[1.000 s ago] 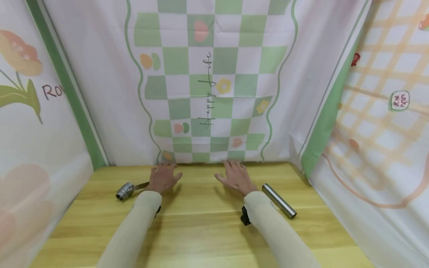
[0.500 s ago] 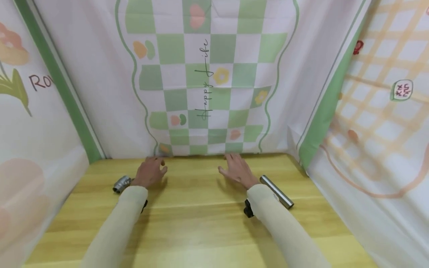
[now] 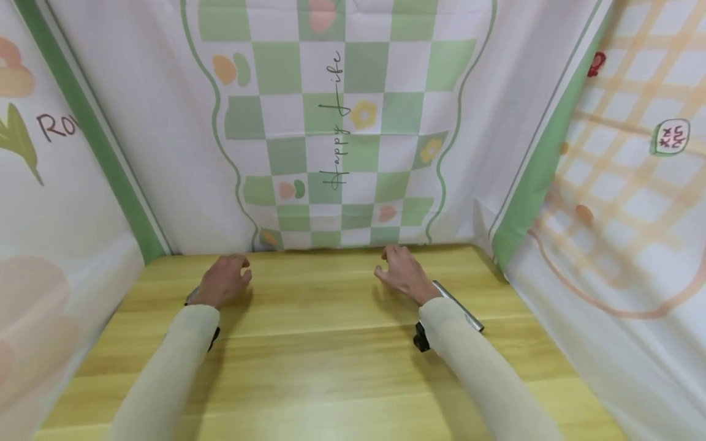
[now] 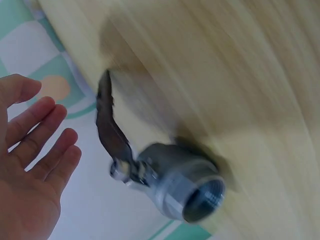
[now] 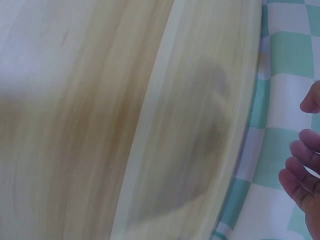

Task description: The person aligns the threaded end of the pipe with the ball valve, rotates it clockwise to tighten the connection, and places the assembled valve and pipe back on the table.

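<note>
A: Where is the valve (image 4: 175,177) to be found?

B: It is shown whole, though slightly blurred, at the lower middle of the left wrist view, against the worktop (image 3: 320,349). Its round mouth is turned to the lower right, and its dark lever (image 4: 112,127) is pointed to the upper left. In the head view it is almost wholly covered by the left hand (image 3: 223,282); only a grey sliver can be seen, left of centre.

A: How is that hand held?

B: At the left edge of its wrist view the fingers are seen gently bent and slightly spread, with a gap in the frame between them and the lever.

A: And the other side?

B: A metal tube (image 3: 460,308) is shown right of centre in the head view alone, partly covered by the right sleeve (image 3: 485,367). The right hand (image 3: 405,274) is held up and left of it, near the worktop's far edge. Its fingers, loosely bent with the thumb set apart, are better shown at the right edge of its wrist view.

A: What is hung behind?

B: A green-and-white checked cloth (image 3: 322,150); its "Happy Life" lettering can be read only in the head view.
</note>
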Tool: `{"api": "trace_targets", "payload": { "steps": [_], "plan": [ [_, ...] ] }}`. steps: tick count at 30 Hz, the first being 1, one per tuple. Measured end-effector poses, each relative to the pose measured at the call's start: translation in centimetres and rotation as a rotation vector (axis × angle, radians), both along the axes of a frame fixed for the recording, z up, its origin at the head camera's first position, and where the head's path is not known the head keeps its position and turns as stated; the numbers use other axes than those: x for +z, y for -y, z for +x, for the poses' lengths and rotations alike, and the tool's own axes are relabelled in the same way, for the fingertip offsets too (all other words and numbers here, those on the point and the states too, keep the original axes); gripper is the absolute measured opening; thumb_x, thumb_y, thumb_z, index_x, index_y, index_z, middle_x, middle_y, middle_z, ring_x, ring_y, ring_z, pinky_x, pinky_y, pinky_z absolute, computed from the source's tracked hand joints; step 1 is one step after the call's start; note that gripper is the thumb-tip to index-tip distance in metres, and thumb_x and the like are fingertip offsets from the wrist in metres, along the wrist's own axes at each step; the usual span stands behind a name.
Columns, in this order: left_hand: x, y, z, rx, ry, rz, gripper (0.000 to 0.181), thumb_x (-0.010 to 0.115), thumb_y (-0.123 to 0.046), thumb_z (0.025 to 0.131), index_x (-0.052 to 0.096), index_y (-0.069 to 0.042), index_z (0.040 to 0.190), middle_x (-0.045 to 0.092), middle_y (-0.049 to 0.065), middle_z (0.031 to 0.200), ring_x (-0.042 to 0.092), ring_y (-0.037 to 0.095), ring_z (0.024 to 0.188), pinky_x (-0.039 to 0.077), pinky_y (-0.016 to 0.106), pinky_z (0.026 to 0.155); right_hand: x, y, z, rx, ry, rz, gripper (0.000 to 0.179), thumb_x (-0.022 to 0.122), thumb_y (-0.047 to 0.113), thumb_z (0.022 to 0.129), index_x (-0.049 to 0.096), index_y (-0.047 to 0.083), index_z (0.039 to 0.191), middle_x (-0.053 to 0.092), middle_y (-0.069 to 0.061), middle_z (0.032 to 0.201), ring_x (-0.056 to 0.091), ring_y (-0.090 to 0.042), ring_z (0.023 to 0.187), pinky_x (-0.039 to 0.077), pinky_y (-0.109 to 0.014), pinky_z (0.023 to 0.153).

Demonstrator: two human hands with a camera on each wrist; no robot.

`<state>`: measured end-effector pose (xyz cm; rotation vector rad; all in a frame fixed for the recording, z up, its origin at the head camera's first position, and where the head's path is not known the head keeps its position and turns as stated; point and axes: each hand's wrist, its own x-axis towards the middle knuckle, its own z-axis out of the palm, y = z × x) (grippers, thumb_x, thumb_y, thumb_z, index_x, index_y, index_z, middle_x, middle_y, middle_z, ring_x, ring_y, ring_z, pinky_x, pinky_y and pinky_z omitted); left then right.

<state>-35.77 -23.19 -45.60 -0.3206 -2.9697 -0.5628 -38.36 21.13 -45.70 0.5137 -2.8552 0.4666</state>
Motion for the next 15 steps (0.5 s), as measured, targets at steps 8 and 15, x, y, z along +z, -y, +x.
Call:
{"api": "trace_targets", "payload": {
  "steps": [8,15],
  "plan": [
    [0.2,2.7,0.9,0.032,0.02,-0.02,0.044,0.056,-0.02,0.107,0.064,0.01,0.139,0.063,0.036,0.143,0.057,0.056,0.133,0.052,0.07,0.107,-0.4,-2.3,0.3,-0.022,-0.036,-0.001,0.035,0.068,0.025,0.1,0.064,-0.005,0.118,0.067,-0.019,0.112,0.064,-0.035,0.102,0.058,-0.05,0.09],
    [-0.5,4.7,1.9,0.053,0.033,0.009,0.047,0.055,-0.022,0.106,0.061,0.008,0.142,0.056,0.038,0.148,0.049,0.06,0.138,0.048,0.075,0.109,-1.1,-4.7,0.8,-0.053,-0.051,0.001,0.037,0.072,0.023,0.098,0.065,-0.008,0.117,0.066,-0.021,0.11,0.063,-0.037,0.1,0.057,-0.053,0.089]
  ]
}}
